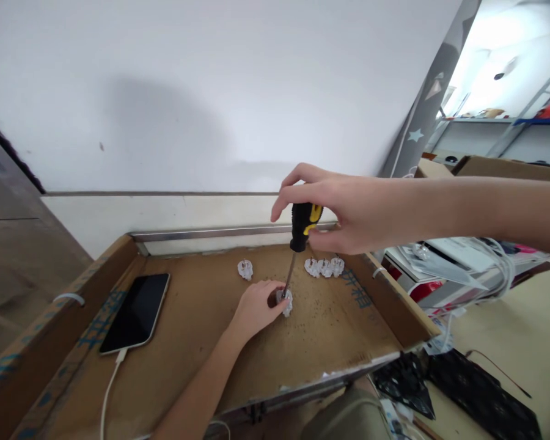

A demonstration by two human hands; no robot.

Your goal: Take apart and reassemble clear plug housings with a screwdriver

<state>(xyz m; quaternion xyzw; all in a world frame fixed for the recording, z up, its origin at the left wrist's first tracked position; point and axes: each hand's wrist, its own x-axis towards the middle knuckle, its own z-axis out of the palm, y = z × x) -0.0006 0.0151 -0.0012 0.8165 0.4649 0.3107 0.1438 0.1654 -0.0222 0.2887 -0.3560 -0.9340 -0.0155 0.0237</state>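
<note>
My right hand [323,205] grips the black and yellow handle of a screwdriver [301,227] from above, its shaft slanting down and slightly left. The tip meets a small clear plastic piece with metal pins, which looks like a plug [286,304], on the cardboard. Thumb and fingers of my left hand [260,307] pinch this piece from its left side. Behind it stands one similar clear piece [245,269]. Three more clear pieces [324,267] sit in a row farther right. Where exactly the tip enters is too small to make out.
The work surface is a cardboard tray [197,366] with raised sides, against a white wall [211,110]. On its left lies a phone [136,311] with a white cable [106,391]. Beyond the right side are boxes, coiled cables [495,269] and black bags [406,379] on the floor.
</note>
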